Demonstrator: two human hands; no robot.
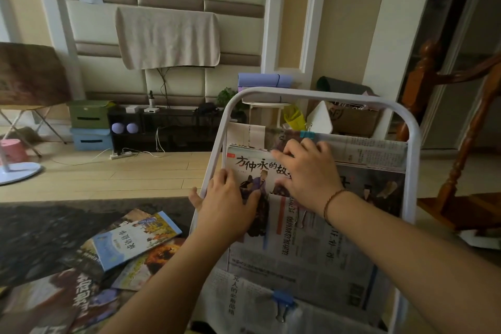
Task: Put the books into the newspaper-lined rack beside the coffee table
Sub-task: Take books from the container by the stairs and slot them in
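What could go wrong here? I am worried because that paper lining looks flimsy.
Two risks. The book is being worked into a pocket of the newspaper, held up by clips; pushing hard could tear the paper or pop a clip. Also, the left hand and right hand both bear on the rack, which might tip.

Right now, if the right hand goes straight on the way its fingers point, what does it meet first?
Probably the newspaper lining at the rack's top tier: the right hand points up and away over the book. Depth is unclear.
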